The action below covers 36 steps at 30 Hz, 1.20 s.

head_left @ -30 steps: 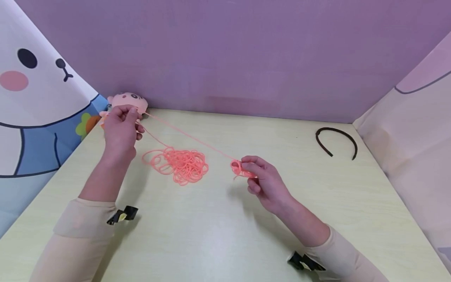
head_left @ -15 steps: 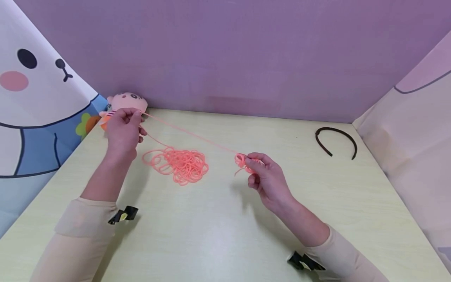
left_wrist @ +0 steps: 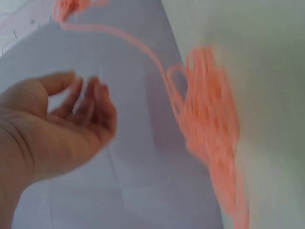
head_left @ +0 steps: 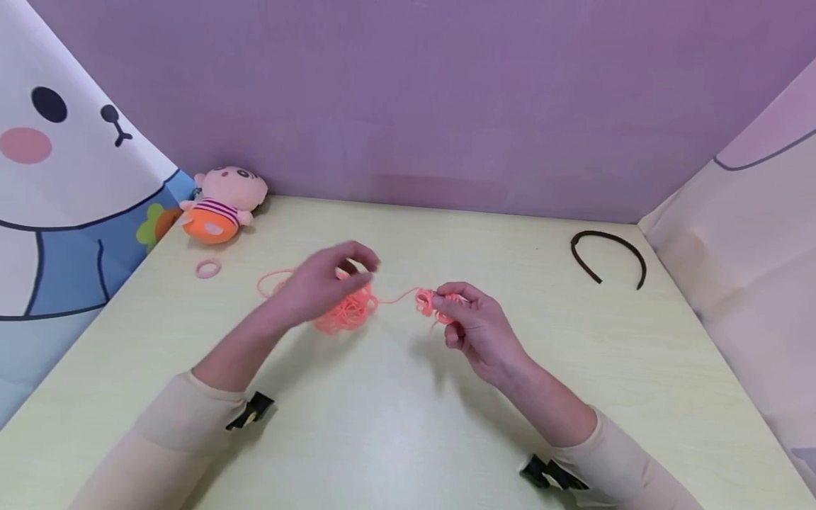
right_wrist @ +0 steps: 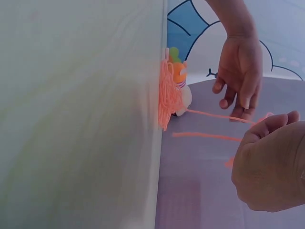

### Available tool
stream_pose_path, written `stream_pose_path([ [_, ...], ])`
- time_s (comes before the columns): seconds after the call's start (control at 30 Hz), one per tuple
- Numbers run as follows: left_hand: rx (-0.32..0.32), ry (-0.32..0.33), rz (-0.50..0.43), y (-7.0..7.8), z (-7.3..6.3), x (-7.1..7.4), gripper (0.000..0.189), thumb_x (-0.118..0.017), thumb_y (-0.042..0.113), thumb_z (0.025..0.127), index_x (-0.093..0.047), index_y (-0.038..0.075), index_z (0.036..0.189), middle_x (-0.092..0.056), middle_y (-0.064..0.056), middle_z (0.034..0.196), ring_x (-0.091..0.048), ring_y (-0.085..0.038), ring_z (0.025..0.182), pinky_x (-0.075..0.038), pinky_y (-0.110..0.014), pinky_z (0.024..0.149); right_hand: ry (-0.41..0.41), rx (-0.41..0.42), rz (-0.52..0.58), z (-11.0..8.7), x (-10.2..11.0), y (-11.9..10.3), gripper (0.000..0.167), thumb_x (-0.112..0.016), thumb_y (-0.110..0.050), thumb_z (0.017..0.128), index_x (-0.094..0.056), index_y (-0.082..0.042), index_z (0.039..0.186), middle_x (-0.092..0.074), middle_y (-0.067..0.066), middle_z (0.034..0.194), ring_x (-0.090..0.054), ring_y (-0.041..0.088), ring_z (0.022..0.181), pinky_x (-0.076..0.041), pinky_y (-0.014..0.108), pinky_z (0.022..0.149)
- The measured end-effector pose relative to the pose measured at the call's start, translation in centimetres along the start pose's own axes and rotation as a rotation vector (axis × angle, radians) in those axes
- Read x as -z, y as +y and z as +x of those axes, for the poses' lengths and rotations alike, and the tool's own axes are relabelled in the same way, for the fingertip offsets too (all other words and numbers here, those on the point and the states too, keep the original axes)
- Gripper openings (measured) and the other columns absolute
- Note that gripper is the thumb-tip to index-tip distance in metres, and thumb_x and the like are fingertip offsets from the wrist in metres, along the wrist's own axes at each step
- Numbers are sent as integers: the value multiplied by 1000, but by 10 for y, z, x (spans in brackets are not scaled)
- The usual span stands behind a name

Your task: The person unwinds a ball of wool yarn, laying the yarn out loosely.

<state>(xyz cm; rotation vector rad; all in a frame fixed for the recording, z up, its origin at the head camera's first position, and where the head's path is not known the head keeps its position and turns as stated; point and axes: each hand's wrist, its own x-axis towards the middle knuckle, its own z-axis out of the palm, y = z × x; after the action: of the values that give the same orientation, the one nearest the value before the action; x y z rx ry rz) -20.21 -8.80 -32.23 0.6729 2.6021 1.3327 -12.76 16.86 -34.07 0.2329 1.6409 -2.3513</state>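
My right hand (head_left: pixel 487 333) pinches a small looped bundle of coral-pink cord (head_left: pixel 423 302) between thumb and fingers, with a short tail hanging below. From the bundle a slack strand (head_left: pixel 397 299) runs left to a loose tangled pile of the same cord (head_left: pixel 344 320) on the table. Above that pile is my left hand (head_left: pixel 321 283), hiding part of it in the head view. In the left wrist view the left hand (left_wrist: pixel 66 124) has its fingers bent loosely and nothing between them. The strand passes apart from it there, beside the cord pile (left_wrist: pixel 212 129).
A pink plush toy (head_left: pixel 224 202) in orange shorts leans at the back left corner by the purple wall. A small pink ring (head_left: pixel 207 268) lies in front of it. At the back right lies a dark headband (head_left: pixel 612 237). Fabric panels stand on both sides.
My left hand has let go of the cord and moved right, from the toy to above the pile. The taut strand now sags. The toy and pink ring are uncovered. The right hand barely moved.
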Motion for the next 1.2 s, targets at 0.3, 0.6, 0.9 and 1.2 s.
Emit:
stream_pose_path([
  [0.3,-39,-175,-132,19,-11,-30,12,-70,20,98,-70,21,110,-69,0,101,-67,-32,73,-52,-36,58,-30,-25,-51,0,-1,1,16,-69,-9,97,-60,-7,111,-63,-1,71,-50,10,42,-42,20,47],
  [0.6,8,-18,-191,20,-10,-14,6,-68,20,99,-69,15,104,-64,-8,87,-56,-28,64,-47,-33,54,19,13,-45,1,1,0,18,-70,-12,97,-59,-7,110,-72,7,119,-50,10,44,-41,21,48],
  [0.9,94,122,-202,2,-2,15,12,-63,19,102,-65,10,109,-67,-14,97,-57,-23,67,-48,-29,56,35,29,-11,1,2,0,15,-68,-9,98,-58,-8,109,-72,7,121,-50,9,44,-41,20,49],
  [1.2,191,227,-246,-20,3,39,25,-61,24,104,-61,3,118,-64,-7,96,-56,-16,66,-47,-26,57,37,42,10,0,2,0,10,-66,-8,99,-59,-10,105,-74,4,116,-49,8,43,-40,19,48],
])
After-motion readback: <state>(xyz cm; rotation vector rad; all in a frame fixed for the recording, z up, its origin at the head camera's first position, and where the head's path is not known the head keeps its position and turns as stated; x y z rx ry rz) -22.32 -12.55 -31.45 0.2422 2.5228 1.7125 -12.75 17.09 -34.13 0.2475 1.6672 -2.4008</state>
